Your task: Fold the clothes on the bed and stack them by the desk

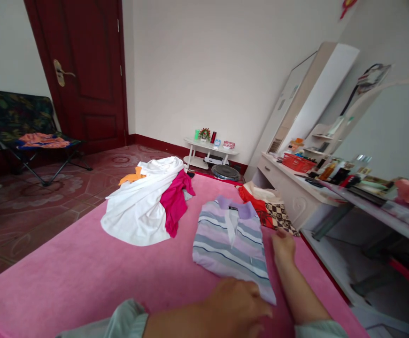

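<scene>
A striped polo shirt (pixel 230 244) in lilac, grey and white lies folded on the pink bedspread (pixel 119 277), its purple collar away from me. My left hand (pixel 237 303) is at the shirt's near edge, palm down, with bent fingers slightly apart and blurred. Along the shirt's right side, my right hand (pixel 283 245) rests with its fingers curled in; whatever is inside them is hidden. Just beyond it lies a stack of folded clothes (pixel 266 209), red, cream and brown checkered. Left of the shirt is a loose heap with a white garment (pixel 139 206) and a magenta garment (pixel 176 202).
A dressing table (pixel 285 180) with a red basket (pixel 297 162) and several bottles runs along the bed's right side. Past the bed's far end stands a low white table (pixel 211 146). A folding chair (pixel 31 122) holding clothes is near the dark red door (pixel 81 70).
</scene>
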`<action>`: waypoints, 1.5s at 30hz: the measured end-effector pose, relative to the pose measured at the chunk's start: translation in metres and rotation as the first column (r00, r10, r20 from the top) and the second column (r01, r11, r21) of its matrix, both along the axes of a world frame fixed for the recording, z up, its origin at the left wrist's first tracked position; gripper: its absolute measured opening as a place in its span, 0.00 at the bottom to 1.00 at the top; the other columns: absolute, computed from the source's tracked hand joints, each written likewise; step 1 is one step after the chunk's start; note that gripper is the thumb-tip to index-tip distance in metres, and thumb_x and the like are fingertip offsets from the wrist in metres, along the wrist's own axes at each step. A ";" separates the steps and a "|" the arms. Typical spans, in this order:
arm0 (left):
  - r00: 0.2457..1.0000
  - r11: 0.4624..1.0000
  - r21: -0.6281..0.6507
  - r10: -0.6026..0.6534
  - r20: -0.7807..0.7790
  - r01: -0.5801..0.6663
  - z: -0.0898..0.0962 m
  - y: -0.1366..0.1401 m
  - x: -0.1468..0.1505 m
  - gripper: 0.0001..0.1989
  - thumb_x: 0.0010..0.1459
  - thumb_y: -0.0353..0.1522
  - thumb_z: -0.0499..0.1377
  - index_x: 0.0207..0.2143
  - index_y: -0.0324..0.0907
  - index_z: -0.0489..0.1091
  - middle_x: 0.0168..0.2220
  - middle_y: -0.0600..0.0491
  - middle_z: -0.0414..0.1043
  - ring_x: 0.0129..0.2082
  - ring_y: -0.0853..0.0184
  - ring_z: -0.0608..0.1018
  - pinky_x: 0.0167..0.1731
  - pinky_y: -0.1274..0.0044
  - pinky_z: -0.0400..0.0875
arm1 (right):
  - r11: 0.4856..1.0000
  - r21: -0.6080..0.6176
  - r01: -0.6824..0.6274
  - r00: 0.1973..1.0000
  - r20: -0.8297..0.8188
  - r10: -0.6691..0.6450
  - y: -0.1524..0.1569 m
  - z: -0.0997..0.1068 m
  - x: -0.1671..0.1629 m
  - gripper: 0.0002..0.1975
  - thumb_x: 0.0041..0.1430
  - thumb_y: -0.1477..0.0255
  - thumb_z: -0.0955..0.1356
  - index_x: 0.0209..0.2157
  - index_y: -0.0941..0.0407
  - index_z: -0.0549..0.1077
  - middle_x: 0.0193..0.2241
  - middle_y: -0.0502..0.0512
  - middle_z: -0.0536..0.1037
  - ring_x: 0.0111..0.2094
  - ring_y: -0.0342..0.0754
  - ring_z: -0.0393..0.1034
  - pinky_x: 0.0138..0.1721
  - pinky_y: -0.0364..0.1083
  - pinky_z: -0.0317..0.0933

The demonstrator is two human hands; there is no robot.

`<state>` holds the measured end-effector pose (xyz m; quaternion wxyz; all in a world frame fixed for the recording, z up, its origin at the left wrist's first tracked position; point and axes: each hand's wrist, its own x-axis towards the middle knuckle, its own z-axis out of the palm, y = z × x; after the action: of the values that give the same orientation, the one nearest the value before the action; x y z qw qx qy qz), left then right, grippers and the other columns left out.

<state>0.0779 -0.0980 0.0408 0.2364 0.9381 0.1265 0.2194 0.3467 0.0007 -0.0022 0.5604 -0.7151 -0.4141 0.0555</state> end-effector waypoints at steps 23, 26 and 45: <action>0.655 0.616 -0.275 0.752 -0.075 -0.738 -0.030 0.073 -0.071 0.12 0.52 0.35 0.60 0.41 0.44 0.70 0.27 0.56 0.71 0.26 0.68 0.72 0.25 0.79 0.57 | 0.727 -0.427 -0.537 0.732 0.192 0.654 0.084 0.046 -0.151 0.24 0.52 0.78 0.62 0.53 0.59 0.68 0.26 0.50 0.77 0.22 0.43 0.70 0.30 0.42 0.63; 0.727 0.697 -0.273 0.686 -0.016 -0.663 -0.027 0.068 -0.071 0.10 0.52 0.31 0.59 0.38 0.45 0.71 0.31 0.56 0.73 0.28 0.69 0.72 0.28 0.79 0.59 | 0.749 -0.448 -0.487 0.748 0.228 0.623 0.103 0.041 -0.165 0.21 0.49 0.76 0.66 0.47 0.58 0.73 0.22 0.49 0.77 0.23 0.43 0.69 0.31 0.41 0.61; 0.766 0.287 -0.833 0.601 -0.228 -0.473 -0.037 0.086 -0.063 0.16 0.58 0.34 0.50 0.19 0.40 0.64 0.14 0.56 0.63 0.13 0.69 0.68 0.14 0.80 0.59 | 0.853 -0.425 -0.303 0.846 0.291 0.446 0.127 0.012 -0.170 0.07 0.51 0.72 0.65 0.26 0.57 0.75 0.24 0.55 0.77 0.32 0.49 0.71 0.35 0.43 0.59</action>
<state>0.0152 -0.0122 0.0035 0.5869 0.5766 0.5089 0.2531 0.1765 0.1276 0.0095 0.3052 -0.7064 -0.6305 0.1019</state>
